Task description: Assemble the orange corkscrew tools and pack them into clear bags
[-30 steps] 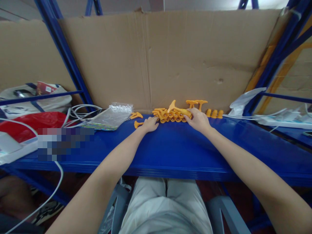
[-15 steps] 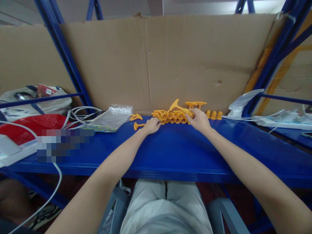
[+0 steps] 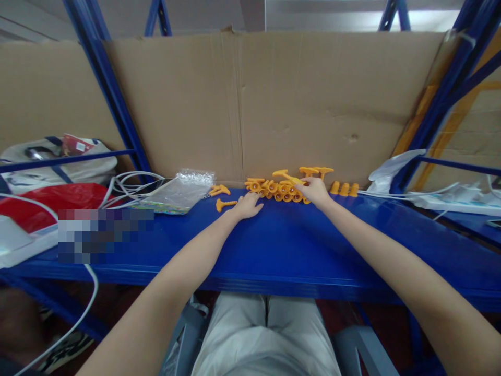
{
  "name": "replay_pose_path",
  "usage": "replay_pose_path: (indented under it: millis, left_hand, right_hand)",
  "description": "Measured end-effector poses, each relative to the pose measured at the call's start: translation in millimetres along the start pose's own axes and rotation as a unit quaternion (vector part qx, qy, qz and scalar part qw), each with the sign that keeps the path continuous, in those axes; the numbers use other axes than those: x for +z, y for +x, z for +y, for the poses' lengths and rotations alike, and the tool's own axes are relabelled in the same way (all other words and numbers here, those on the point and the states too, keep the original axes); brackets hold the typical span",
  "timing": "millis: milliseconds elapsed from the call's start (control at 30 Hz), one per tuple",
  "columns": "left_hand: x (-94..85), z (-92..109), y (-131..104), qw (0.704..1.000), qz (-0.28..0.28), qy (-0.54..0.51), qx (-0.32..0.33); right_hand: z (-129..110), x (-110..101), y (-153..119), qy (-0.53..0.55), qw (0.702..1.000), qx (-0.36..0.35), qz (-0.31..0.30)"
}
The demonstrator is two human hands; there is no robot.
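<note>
My right hand point(image 3: 317, 192) grips a yellow T-handled plastic piece point(image 3: 293, 179) just above a stack of yellow cup-ended pieces point(image 3: 287, 197), whose round open ends face me. At the stack's left end rests my left hand point(image 3: 247, 206), palm down, fingers apart, touching or very near the lowest cups. Left of it, a yellow T-handle with a threaded shaft point(image 3: 224, 204) lies on the blue shelf top point(image 3: 274, 245). Smaller yellow pieces point(image 3: 219, 190) lie behind that one. Behind the right hand, more yellow T-handles point(image 3: 316, 171) stand upright. Several yellow caps point(image 3: 344, 189) sit in a row to the right.
A tall cardboard sheet point(image 3: 297, 104) closes off the back. Clear plastic bags point(image 3: 182, 190), white cables point(image 3: 117, 190) and a red bag point(image 3: 82, 196) occupy the left. White plastic wrapping point(image 3: 385, 172) and a power strip point(image 3: 446, 196) are at the right, near a blue post point(image 3: 434, 104).
The piece in my right hand has tilted lower, its T end now flatter over the stack. My left fingers have spread and eased off the stack's left end; the upper cups have shifted.
</note>
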State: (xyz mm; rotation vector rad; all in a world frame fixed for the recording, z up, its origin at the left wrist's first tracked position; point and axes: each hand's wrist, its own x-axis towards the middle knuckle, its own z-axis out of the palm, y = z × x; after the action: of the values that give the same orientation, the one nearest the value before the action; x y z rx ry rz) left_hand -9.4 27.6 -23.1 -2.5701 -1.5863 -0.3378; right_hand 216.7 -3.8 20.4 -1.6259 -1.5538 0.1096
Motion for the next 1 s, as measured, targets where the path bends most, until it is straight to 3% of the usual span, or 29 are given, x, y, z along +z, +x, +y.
replay_pose_path:
  millis: [300,467,667,800,1000]
  left_hand:
    - [-4.8,-3.5,1.5,1.0,0.027,0.005,0.011]
    - [-12.6,-13.9,-0.6,0.995,0.053,0.018,-0.086]
    - [-13.5,-20.0,-6.8,0.976,0.072,0.013,-0.206]
    - [-12.6,-22.2,-7.5,0.967,0.079,-0.017,-0.241]
    - [-11.2,-31.9,-2.1,0.967,0.023,-0.066,-0.246]
  right_hand:
    - [-30.9,18.0,18.9,-0.133,0.991,-0.009,-0.025]
    - [-36.0,34.2,25.8,-0.175,0.983,-0.005,-0.055]
    - [-45.1,45.2,25.1,-0.197,0.979,0.014,-0.047]
    - [-49.4,50.3,23.8,-0.188,0.981,0.004,-0.055]
    - [-43.9,49.5,24.5,-0.201,0.975,-0.04,-0.089]
